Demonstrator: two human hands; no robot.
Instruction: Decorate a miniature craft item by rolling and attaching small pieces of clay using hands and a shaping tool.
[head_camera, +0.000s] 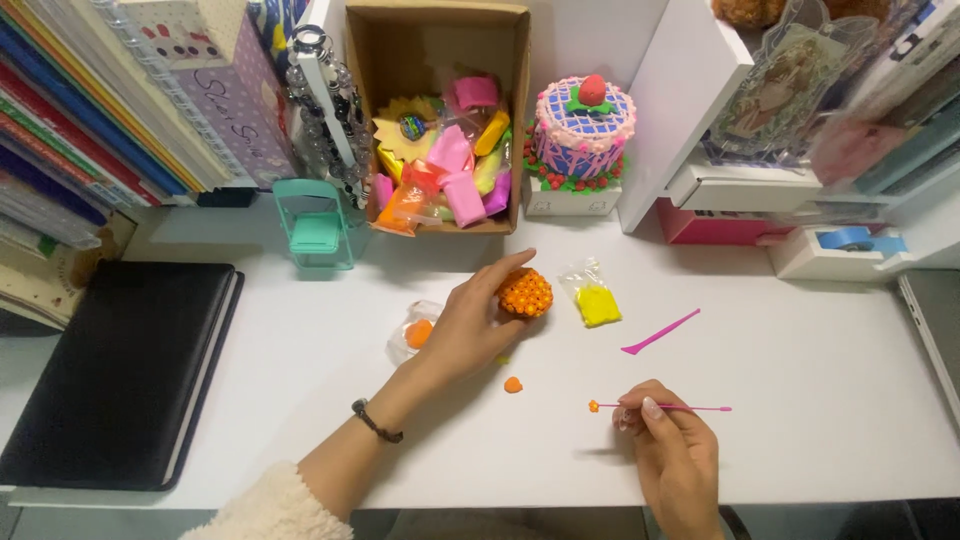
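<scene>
A round orange clay ball studded all over with small raised beads sits on the smooth white desk, its surface knobbly like a berry. The left hand curls over it from the left and below, thumb along the top and fingers cupping the near side, so the ball lies at the fingertips, held against the desk. The right hand is pinched narrow around a thin pink plastic stick that lies level, pointing left; a tiny orange clay bead sits on its tip. A small loose lump of orange clay rests on the desk between the two hands, apart from both. Just left of the left hand lies a clear crinkled plastic bag with orange clay; right of the ball lies a similar clear bag with yellow clay. A flat pink plastic modelling knife lies further right. Behind stands an open brown cardboard box of soft coloured clay packets
</scene>
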